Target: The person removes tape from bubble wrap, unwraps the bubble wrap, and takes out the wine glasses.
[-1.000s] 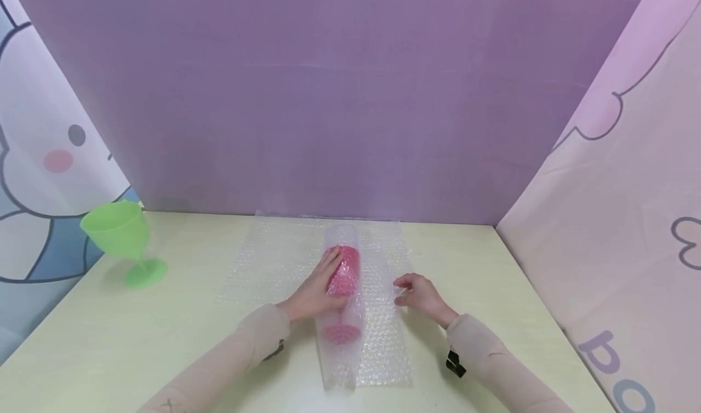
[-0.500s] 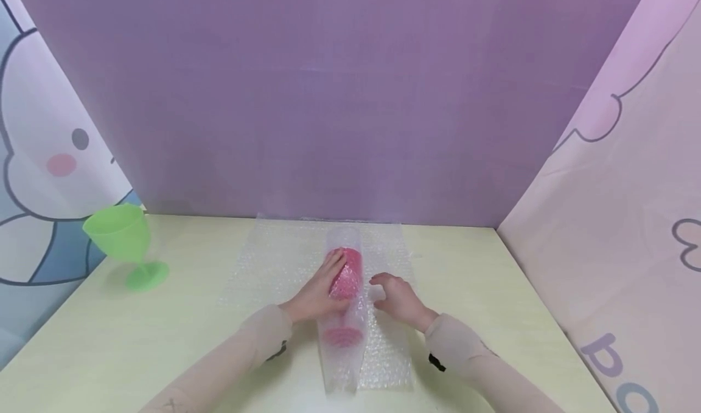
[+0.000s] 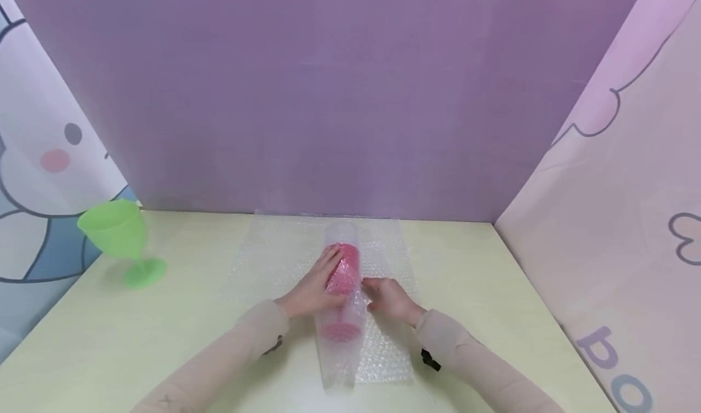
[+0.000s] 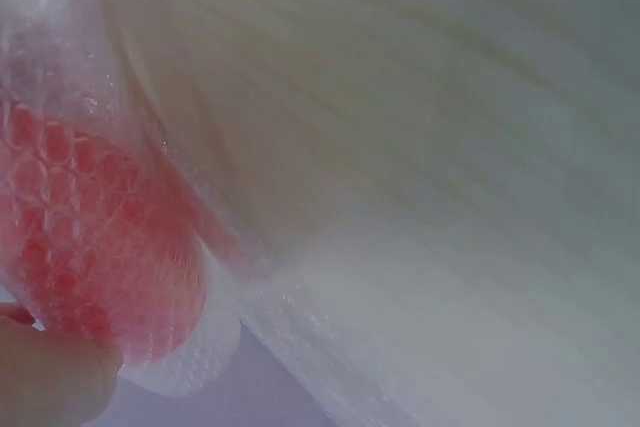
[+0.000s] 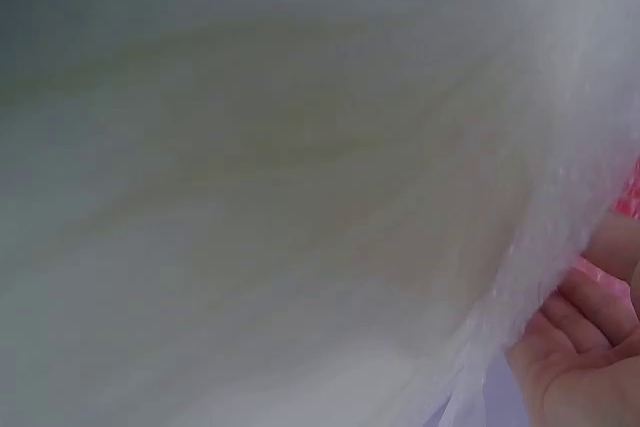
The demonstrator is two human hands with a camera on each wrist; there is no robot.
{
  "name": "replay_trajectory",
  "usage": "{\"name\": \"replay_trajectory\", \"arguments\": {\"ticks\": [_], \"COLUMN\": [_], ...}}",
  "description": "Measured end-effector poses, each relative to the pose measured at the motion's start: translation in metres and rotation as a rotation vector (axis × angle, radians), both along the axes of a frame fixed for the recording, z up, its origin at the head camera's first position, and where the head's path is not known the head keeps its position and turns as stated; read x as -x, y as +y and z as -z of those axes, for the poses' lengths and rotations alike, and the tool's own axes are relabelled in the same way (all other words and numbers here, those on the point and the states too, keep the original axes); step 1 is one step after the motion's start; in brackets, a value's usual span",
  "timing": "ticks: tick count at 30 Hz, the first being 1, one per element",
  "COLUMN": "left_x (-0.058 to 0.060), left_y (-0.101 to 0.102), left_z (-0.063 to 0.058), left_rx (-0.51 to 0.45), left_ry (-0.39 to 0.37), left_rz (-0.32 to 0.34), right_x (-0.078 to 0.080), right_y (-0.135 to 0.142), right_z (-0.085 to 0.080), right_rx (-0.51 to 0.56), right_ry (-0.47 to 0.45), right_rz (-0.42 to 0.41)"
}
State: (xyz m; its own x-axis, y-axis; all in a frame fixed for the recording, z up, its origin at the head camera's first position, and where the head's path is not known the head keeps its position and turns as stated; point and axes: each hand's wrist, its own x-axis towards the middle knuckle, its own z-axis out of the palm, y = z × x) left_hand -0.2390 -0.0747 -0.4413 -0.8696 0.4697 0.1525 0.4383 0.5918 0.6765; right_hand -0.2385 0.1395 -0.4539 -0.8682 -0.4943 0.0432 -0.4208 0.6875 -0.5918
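A pink goblet (image 3: 348, 267) lies on its side, rolled in clear bubble wrap (image 3: 383, 349). Its cup points to the back and its round foot faces me. My left hand (image 3: 313, 288) holds the roll from the left, fingers curved over the cup and thumb lower down. In the left wrist view, a fingertip (image 4: 55, 372) meets the wrapped pink cup (image 4: 90, 237). On the roll's right side, my right hand (image 3: 391, 297) holds the wrap with bent fingers and thumb. The right wrist view has this hand (image 5: 590, 357) against the wrap, its fingertips partly hidden.
A green goblet (image 3: 117, 230) stands upright at the table's left. The flat part of the wrap spreads out behind and to both sides of the roll. A purple panel (image 3: 339, 97) closes off the back, and printed panels flank the pale table (image 3: 465, 261).
My right hand has moved left from the outer edge of the wrap to the side of the roll. The left hand and the wrapped goblet have stayed in place.
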Motion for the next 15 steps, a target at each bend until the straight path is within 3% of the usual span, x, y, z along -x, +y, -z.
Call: {"name": "replay_trajectory", "arguments": {"ticks": [15], "left_x": [0.000], "left_y": [-0.026], "left_z": [0.000], "left_rx": [-0.061], "left_ry": [-0.079], "left_rz": [-0.019], "right_x": [0.000], "right_y": [0.000], "right_z": [0.000], "right_rx": [0.006], "right_ry": [-0.043], "right_rz": [0.010]}}
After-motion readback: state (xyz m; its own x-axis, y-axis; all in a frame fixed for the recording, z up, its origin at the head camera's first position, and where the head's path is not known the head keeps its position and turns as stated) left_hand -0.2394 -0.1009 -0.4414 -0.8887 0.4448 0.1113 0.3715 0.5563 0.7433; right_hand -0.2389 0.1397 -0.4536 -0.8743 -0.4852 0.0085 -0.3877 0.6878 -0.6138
